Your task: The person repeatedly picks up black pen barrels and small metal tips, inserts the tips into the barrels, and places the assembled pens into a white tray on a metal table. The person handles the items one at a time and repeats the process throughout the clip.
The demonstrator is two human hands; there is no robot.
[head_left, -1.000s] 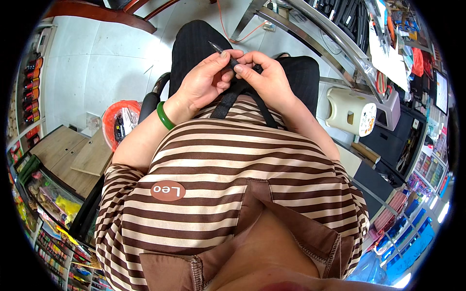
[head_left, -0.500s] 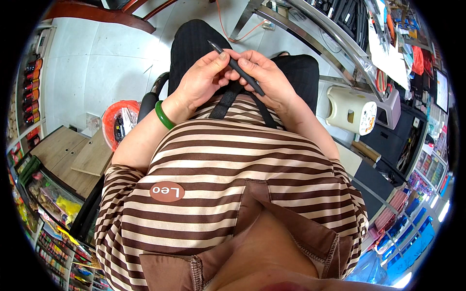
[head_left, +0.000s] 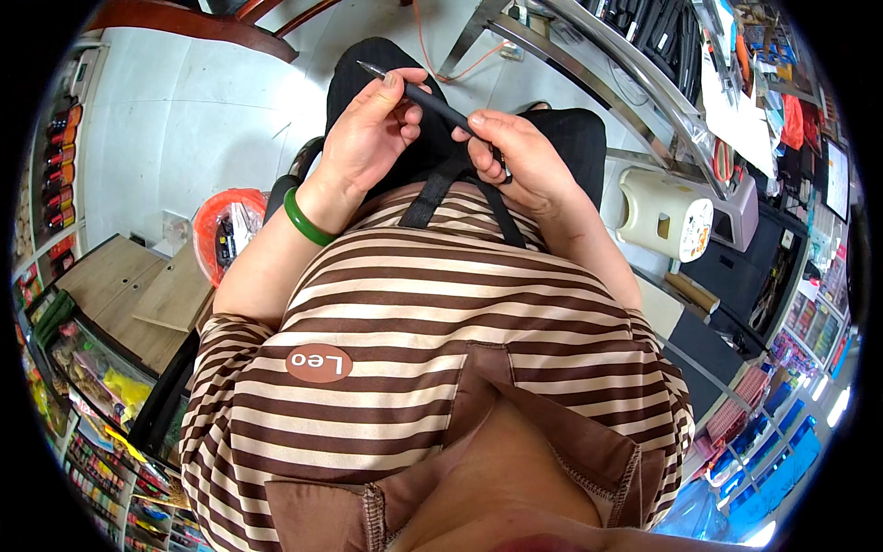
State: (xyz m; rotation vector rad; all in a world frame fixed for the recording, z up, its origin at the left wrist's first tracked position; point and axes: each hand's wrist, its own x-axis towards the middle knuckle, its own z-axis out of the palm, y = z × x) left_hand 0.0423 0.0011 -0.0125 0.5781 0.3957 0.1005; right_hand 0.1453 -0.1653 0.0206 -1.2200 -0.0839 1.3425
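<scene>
A slim black pen (head_left: 439, 106) is held slantwise above my lap, its pointed tip toward the upper left. My left hand (head_left: 367, 138) pinches it near the tip between thumb and fingers; a green bangle circles that wrist. Around the other end, my right hand (head_left: 526, 158) is closed, with the thumb along the barrel. That rear end is partly hidden by the right fingers. Under both hands lie the black straps (head_left: 430, 198) over my striped top and dark trousers.
A glass-topped table with a metal frame (head_left: 589, 78) stands at the upper right, bearing many black pens and white paper. Beneath its edge is a cream stool (head_left: 648, 213). To the left sits a bin with a red liner (head_left: 204, 241), and a wooden chair (head_left: 198, 37) is beyond.
The pen has shifted toward the upper left along with my left hand. My right hand has drawn a little right and down, so the hands are farther apart and more barrel shows.
</scene>
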